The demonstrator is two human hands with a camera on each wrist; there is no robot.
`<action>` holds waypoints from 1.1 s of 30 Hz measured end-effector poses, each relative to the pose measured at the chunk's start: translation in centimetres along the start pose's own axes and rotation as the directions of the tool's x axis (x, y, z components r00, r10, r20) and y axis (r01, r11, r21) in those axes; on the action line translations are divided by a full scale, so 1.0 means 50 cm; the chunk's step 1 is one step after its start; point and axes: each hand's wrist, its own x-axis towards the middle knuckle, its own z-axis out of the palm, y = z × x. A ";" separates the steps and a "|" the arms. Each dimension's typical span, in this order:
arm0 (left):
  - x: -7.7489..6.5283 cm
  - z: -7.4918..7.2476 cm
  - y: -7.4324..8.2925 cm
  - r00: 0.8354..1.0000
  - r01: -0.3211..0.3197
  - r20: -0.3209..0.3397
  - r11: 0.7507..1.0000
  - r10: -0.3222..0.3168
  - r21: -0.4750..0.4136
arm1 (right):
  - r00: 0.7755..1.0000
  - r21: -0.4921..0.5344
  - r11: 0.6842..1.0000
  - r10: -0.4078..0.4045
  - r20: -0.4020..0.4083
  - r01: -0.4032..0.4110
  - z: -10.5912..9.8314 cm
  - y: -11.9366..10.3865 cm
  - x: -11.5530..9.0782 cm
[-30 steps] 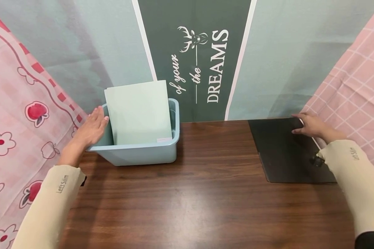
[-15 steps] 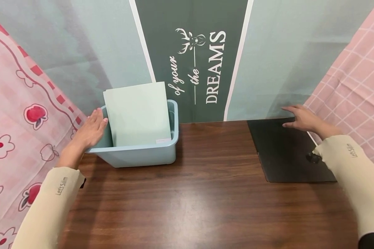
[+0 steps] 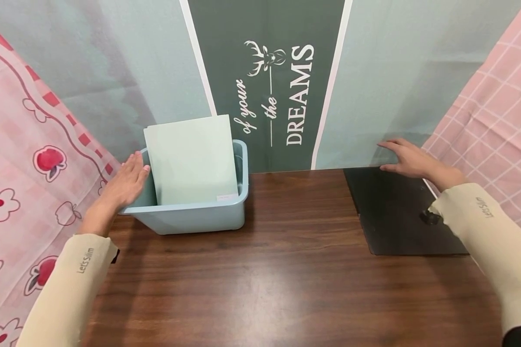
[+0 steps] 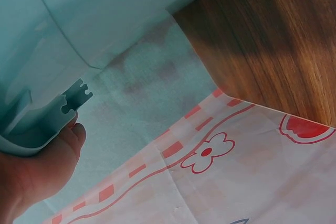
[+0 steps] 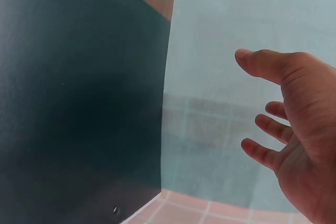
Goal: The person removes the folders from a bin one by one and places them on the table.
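Note:
A light blue plastic bin (image 3: pixel 199 219) stands on the table at the left, holding pale green folders (image 3: pixel 193 161) that lean upright and stick out above its rim. My left hand (image 3: pixel 128 183) rests against the bin's left end, fingers together and fairly straight. In the left wrist view, the left hand (image 4: pixel 50 166) touches the underside of the bin's rim (image 4: pixel 29 142); part of it is hidden. My right hand (image 3: pixel 410 159) hovers above the far edge of a flat black folder (image 3: pixel 399 217), thumb and fingers spread. Nothing lies in the right hand (image 5: pixel 294 129) in the right wrist view.
The brown wooden table (image 3: pixel 278 270) extends between the bin and the black folder. Behind it hangs a grey-green printed cloth (image 3: pixel 373 86). Pink cloths flank both sides, a fruit-and-flower one (image 3: pixel 30 183) at left and a checked one (image 3: pixel 495 125) at right.
My right hand has moved left and away from me along the black folder's far edge, its fingers spread throughout. The left hand has stayed at the bin.

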 end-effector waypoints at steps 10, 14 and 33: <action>0.003 -0.003 0.003 1.000 -0.010 -0.014 1.000 0.010 -0.001 | 0.996 0.014 0.996 -0.083 -0.026 0.083 -0.020 -0.058 0.025; 0.002 -0.002 0.003 1.000 -0.004 -0.008 1.000 0.004 -0.001 | 0.993 0.005 0.994 -0.112 -0.024 0.112 -0.032 -0.088 0.035; -0.001 -0.002 0.000 1.000 -0.002 0.000 1.000 0.002 0.005 | 0.976 -0.026 0.977 -0.214 -0.043 0.213 -0.062 -0.193 0.071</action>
